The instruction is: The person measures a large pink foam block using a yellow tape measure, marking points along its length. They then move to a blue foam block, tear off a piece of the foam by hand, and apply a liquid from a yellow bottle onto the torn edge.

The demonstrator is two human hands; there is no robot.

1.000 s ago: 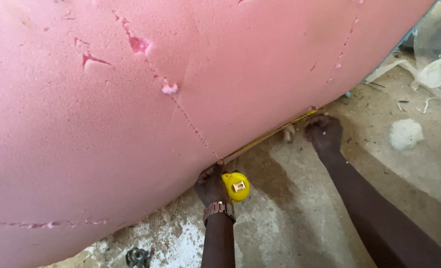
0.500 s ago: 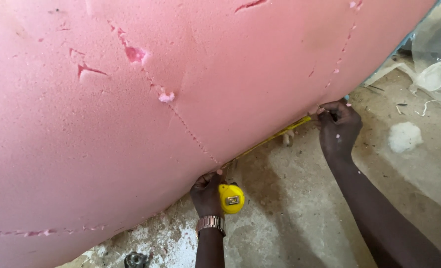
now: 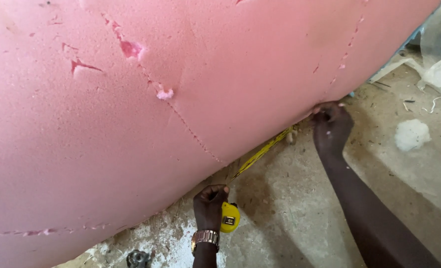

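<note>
head | pink foam [image 3: 190, 89] overhangs dusty concrete floor [image 3: 300, 213] | white tuft [image 3: 412, 134]

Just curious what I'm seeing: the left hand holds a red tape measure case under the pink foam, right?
Not quite. In the head view the tape measure case in the left hand is yellow, not red. It does sit under the pink foam.

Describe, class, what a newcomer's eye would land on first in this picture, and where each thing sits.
The huge pink foam slab fills the upper left, torn in spots. Below its edge, the left hand holds a yellow tape measure, its tape running up to the right hand at the foam's rim. A white fluff tuft lies on the dusty floor at right.
</note>
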